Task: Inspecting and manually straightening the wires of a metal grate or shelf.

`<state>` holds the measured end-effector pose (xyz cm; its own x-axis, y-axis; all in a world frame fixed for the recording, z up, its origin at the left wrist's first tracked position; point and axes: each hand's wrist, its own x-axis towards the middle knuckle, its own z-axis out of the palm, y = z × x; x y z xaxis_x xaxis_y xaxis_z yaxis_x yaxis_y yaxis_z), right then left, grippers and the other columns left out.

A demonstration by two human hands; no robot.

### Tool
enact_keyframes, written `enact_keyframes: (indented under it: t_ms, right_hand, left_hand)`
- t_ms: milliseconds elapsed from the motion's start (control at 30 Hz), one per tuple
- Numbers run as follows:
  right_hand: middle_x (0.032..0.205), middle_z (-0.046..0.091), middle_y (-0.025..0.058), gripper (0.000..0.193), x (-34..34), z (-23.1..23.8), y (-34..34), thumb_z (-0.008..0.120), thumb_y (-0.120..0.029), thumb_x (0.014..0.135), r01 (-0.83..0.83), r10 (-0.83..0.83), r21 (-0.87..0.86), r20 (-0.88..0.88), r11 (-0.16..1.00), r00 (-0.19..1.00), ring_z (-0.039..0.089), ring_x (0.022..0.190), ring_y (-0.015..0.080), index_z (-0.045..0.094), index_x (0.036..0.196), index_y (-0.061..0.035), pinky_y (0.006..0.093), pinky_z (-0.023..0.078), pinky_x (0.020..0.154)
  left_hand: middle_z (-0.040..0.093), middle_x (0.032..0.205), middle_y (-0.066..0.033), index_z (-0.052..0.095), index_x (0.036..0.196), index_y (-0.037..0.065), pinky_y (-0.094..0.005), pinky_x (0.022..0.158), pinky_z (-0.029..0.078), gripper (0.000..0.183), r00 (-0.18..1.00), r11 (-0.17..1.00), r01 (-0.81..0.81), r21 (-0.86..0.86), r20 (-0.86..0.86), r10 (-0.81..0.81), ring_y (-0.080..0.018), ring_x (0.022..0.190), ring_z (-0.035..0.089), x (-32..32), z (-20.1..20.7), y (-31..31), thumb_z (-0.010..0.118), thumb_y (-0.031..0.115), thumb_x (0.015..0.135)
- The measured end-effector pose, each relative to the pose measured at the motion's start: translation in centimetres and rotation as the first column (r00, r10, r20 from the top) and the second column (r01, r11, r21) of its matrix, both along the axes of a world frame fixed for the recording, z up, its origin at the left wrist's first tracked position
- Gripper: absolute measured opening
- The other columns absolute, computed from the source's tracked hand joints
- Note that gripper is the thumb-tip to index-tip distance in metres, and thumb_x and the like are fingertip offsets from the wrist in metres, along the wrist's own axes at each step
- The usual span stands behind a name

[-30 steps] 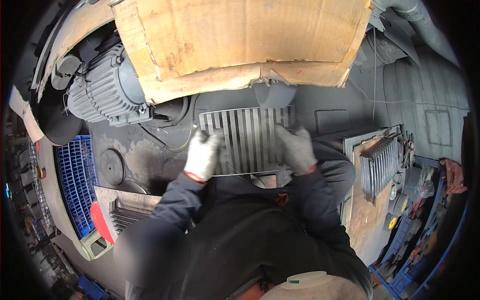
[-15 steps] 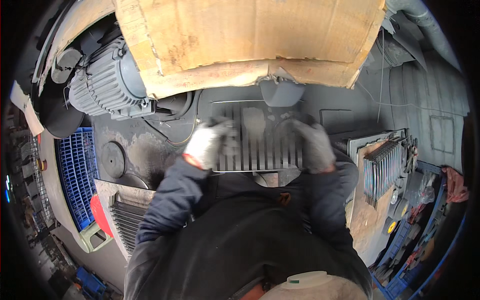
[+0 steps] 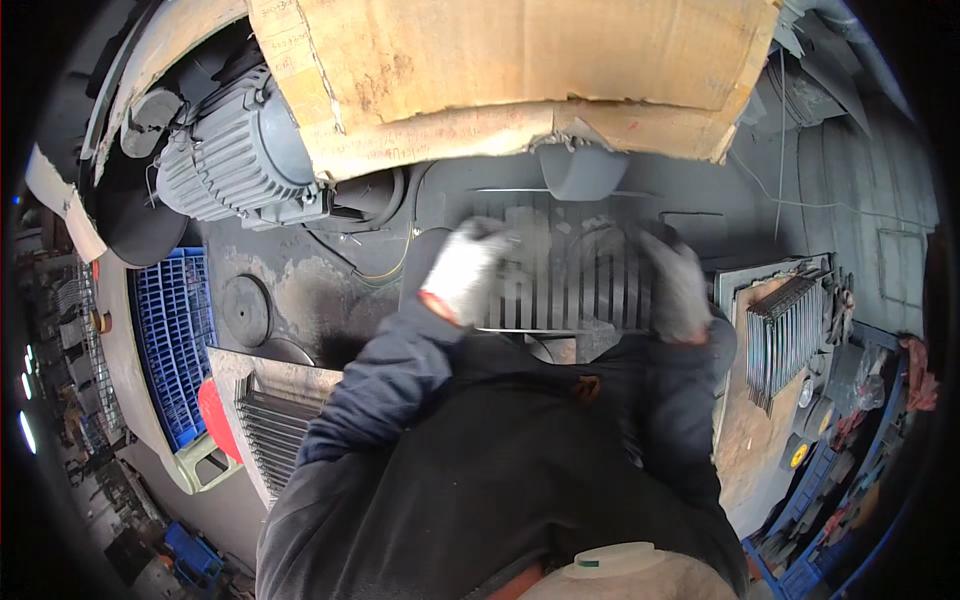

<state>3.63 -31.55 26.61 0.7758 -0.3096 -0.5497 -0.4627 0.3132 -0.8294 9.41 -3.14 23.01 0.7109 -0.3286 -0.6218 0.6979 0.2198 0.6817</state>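
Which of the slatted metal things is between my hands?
The middle slatted panel, between your left hand and right hand; the left stack and right stack sit outside your hands.

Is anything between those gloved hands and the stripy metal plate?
Nothing visible: the left hand is at the left side of the striped plate, the right hand at its right. A grey rounded part covers only some of its far edge.

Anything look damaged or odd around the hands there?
Yes: the cardboard has a ragged tear along its lower edge, above the grey rounded part. The dark surface left of the left hand looks patchily worn. The striped plate is too blurred to judge.
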Motion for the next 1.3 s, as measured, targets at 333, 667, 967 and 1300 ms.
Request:
enact_keyframes:
  t_ms: [333,667,967,1300]
  right_hand:
    - [0.101,0.075,0.0035,0.025,-2.0,-2.6,10.9,0.075,-0.008,0.106,-0.366,0.333,0.121,0.228,0.923,0.915,0.072,0.083,0.013,0.068,0.129,-0.0005,0.0274,0.061,0.072]
    - [0.117,0.075,0.0096,0.044,-6.9,1.9,7.4,0.08,0.01,0.094,-0.157,0.21,-0.155,0.433,0.975,0.877,0.073,0.103,0.0155,0.065,0.134,-0.0011,0.0313,0.063,0.087]
    - [0.133,0.068,0.0151,0.084,-8.5,0.9,7.2,0.101,-0.01,0.081,-0.04,0.131,-0.186,0.512,0.982,0.849,0.067,0.124,0.0249,0.053,0.149,0.0003,0.0429,0.062,0.103]
    - [0.156,0.054,0.0168,0.076,-8.5,7.9,7.7,0.085,-0.053,0.095,0.613,0.7,-0.787,0.396,-0.075,0.595,0.049,0.148,0.0408,0.058,0.155,-0.0134,0.0633,0.039,0.124]
  left_hand:
    - [0.076,0.106,-0.0068,0.064,0.126,-0.001,-0.0292,0.078,0.06,0.032,0.952,0.944,-0.178,0.277,0.29,0.094,-0.0125,0.089,0.071,-6.0,5.4,13.0,0.075,0.001,0.096]
    - [0.074,0.097,-0.0033,0.068,0.11,0.003,-0.0285,0.081,0.055,0.022,0.714,0.899,-0.354,0.256,0.695,0.083,-0.011,0.087,0.066,-7.7,6.1,6.7,0.079,-0.005,0.093]
    - [0.074,0.101,-0.0052,0.069,0.112,0.001,-0.0284,0.082,0.056,0.022,0.657,0.88,-0.445,0.168,0.729,0.193,-0.0118,0.089,0.068,-8.8,6.9,5.8,0.077,-0.005,0.093]
    - [0.072,0.1,-0.0037,0.071,0.115,0.001,-0.0289,0.084,0.055,0.03,0.471,0.783,-0.537,0.315,0.881,-0.031,-0.012,0.089,0.065,-8.7,7.9,5.4,0.083,-0.004,0.088]
